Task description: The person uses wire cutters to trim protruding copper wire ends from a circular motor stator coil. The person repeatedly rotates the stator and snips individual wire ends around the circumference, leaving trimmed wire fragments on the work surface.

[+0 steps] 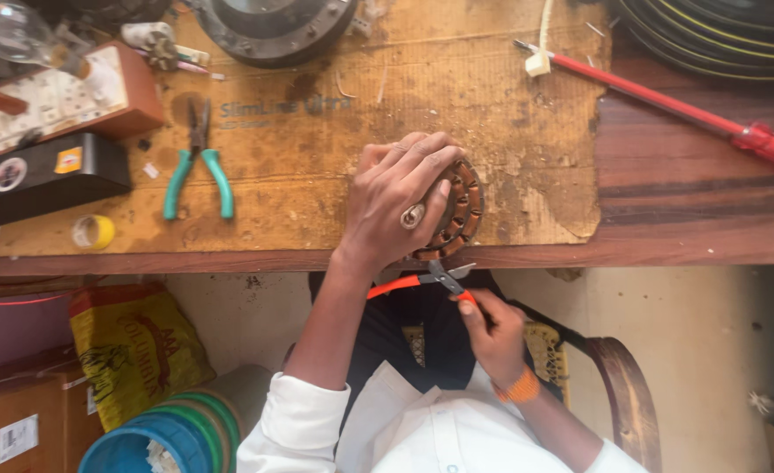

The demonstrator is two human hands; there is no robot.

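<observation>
My left hand (400, 197) lies over a round motor stator with copper-coloured windings (464, 210), pressing it down at the front edge of the workbench (317, 158). A ring shows on one finger. My right hand (492, 328) sits below the bench edge and grips orange-handled cutters (435, 278), whose jaws meet the lower rim of the stator. Most of the stator is hidden under my left hand.
Green-handled pliers (197, 166) lie to the left on the brown board. A red-handled screwdriver (667, 101) lies at the right. A round metal housing (273, 26) sits at the back, boxes (45, 140) and a tape roll (93, 232) at left. Bags and buckets (159, 429) stand below.
</observation>
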